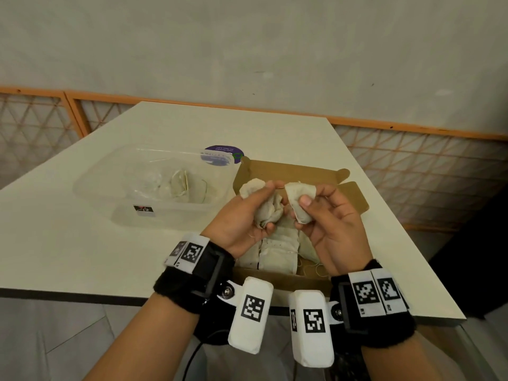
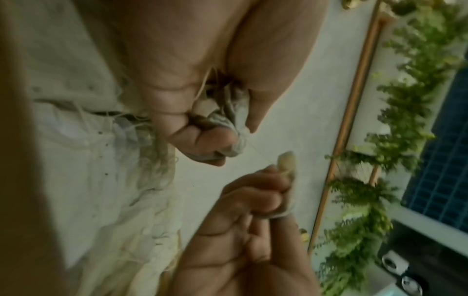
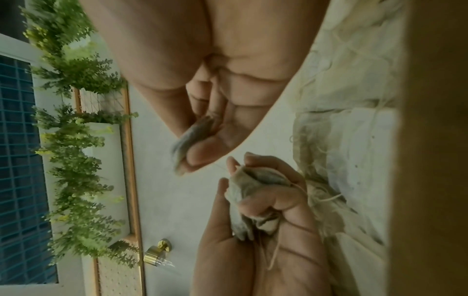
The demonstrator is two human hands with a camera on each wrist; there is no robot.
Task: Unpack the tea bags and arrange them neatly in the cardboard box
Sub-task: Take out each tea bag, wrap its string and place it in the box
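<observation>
Above the open cardboard box [image 1: 354, 200], my left hand [image 1: 247, 215] grips a crumpled bunch of pale tea bags [image 1: 270, 213]. My right hand [image 1: 321, 213] pinches a single tea bag [image 1: 299, 200] between thumb and fingers, a short way from the bunch. A thin string runs between the two. Several tea bags [image 1: 277, 251] lie flat in rows inside the box beneath my hands. The left wrist view shows my left hand [image 2: 202, 128] curled on the bunch [image 2: 228, 120]. The right wrist view shows my right hand [image 3: 202, 148] holding its bag [image 3: 192, 136].
A clear plastic tub [image 1: 93, 188] with more tea bags [image 1: 184, 185] stands left of the box on the white table [image 1: 68, 237]. A round purple label [image 1: 220, 155] lies behind the tub. The table's near edge runs under my wrists; an orange-framed lattice fence [image 1: 412, 171] stands behind.
</observation>
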